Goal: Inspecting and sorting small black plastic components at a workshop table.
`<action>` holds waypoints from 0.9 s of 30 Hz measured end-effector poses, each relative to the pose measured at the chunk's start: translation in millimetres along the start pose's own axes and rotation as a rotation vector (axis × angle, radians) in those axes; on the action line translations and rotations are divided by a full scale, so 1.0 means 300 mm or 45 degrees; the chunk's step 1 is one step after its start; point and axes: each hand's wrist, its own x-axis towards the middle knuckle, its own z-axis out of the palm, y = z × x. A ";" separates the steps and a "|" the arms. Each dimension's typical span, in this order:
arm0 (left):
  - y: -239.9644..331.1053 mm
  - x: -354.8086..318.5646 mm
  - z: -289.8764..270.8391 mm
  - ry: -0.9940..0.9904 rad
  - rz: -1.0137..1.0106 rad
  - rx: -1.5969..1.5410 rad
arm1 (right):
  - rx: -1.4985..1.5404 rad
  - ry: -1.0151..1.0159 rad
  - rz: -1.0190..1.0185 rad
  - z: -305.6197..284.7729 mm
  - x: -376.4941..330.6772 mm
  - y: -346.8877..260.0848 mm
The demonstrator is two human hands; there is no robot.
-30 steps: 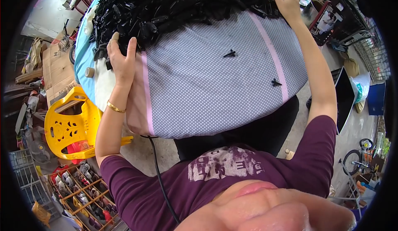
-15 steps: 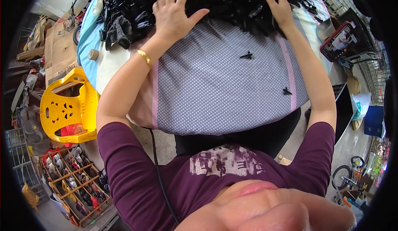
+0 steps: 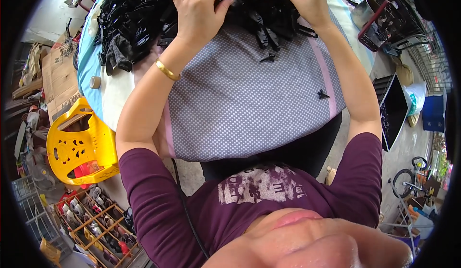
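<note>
A large heap of small black plastic pieces (image 3: 144, 13) covers the far part of a table spread with a grey dotted cloth (image 3: 245, 99). My left hand (image 3: 197, 8) lies on the heap's near edge, fingers spread and curled over the pieces, a gold bangle on its wrist. On the right, my right hand (image 3: 307, 3) rests on the heap too, fingers bent into the pieces. Whether either hand grips a piece is hidden. A few loose black pieces (image 3: 322, 94) lie on the cloth near my right forearm.
A yellow plastic chair (image 3: 81, 145) stands at the table's left. Below it is a crate of bottles (image 3: 93, 220). A roll of tape (image 3: 95, 82) lies on the table's left edge. A red-framed basket (image 3: 384, 25) and a dark flat tray (image 3: 393, 109) are on the right.
Both hands have come inward onto the black heap, and the heap's near edge now reaches further down the cloth toward me.
</note>
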 end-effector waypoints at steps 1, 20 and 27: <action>-0.005 0.001 0.000 -0.001 0.004 -0.005 | 0.404 0.024 -0.181 0.005 0.005 0.015; 0.060 -0.042 -0.148 -1.075 0.092 -0.449 | -0.523 -0.435 -0.026 -0.015 0.093 -0.122; 0.085 -0.108 -0.103 -0.944 0.229 -0.307 | 0.328 -0.272 0.126 -0.098 0.078 -0.210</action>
